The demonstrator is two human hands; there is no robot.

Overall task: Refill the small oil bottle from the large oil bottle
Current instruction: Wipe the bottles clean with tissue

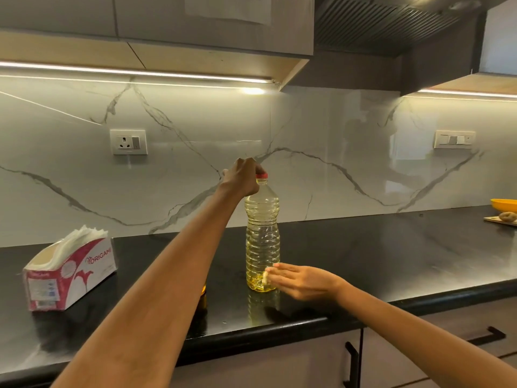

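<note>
one large oil bottle (262,236), one tissue box (70,273), two hands, two wall switch plates, one yellow bowl (505,205)

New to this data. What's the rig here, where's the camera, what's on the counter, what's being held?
No robot here: a person works with bare hands, and the single picture comes from a wide-angle camera on their head, looking forward and down. On the black counter the large oil bottle stands upright. The left hand grips its red cap; the right hand, fingers straight, touches the bottle's base. A tissue box sits at the left. Something amber shows behind the left forearm, mostly hidden, so I cannot say what it is. At the far right lie a yellow bowl and a board.
</note>
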